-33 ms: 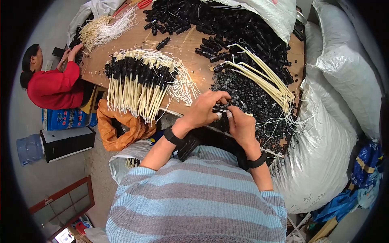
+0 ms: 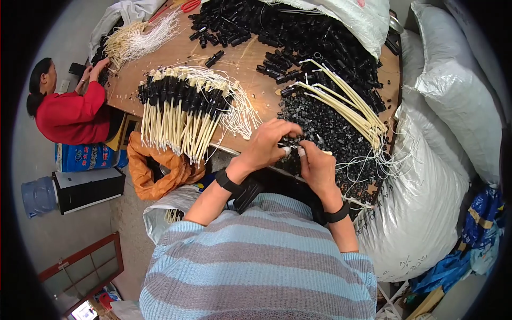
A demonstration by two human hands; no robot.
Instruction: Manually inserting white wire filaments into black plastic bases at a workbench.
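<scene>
My left hand (image 2: pixel 268 142) is closed in a pinch at the table's front edge, with a small black plastic part (image 2: pixel 288 143) between its fingertips. Facing it, my right hand (image 2: pixel 318 166) pinches at the same spot, thumb and forefinger nearly touching the left fingertips. What the right fingers grip is mostly hidden; a pale end shows beside them. Just beyond both hands lies a heap of small black pieces (image 2: pixel 306 114). Cream sleeved wires (image 2: pixel 346 109) with thin white tails rest across that heap, to the right.
A bundle of cream tubes with black sockets (image 2: pixel 181 106) overhangs the table's front edge at left. Black sockets (image 2: pixel 314 32) are piled at the back. White sacks (image 2: pixel 421 208) crowd the right side. At far left, a person in red (image 2: pixel 74 114) handles pale wires (image 2: pixel 141 40).
My left fingertips and the small black part have shifted very slightly. Otherwise both hands stay in the same place.
</scene>
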